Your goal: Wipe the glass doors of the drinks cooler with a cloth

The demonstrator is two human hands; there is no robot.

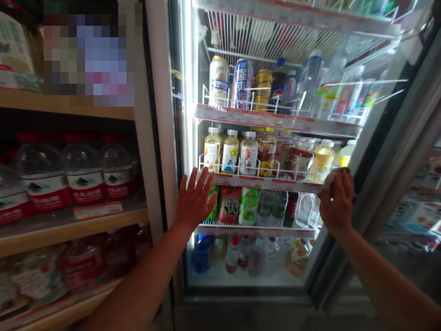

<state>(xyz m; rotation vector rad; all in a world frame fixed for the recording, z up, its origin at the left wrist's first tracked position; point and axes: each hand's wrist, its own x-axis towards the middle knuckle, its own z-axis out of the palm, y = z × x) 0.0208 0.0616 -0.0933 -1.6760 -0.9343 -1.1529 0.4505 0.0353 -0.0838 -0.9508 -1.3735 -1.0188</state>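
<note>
I face an open drinks fridge with lit wire shelves. My left hand is spread flat with its fingers apart, reaching up to the left end of the middle shelf rail, just below a row of pale juice bottles. My right hand is closed at the right end of the same rail, its fingers wrapped round something pale that I cannot make out. Below the rail stand green and red cartons and clear water bottles.
Cans and bottles fill the shelf above. The glass fridge door stands swung open at the right. At the left, wooden shelves carry large water jugs with red labels. Small bottles stand on the fridge floor.
</note>
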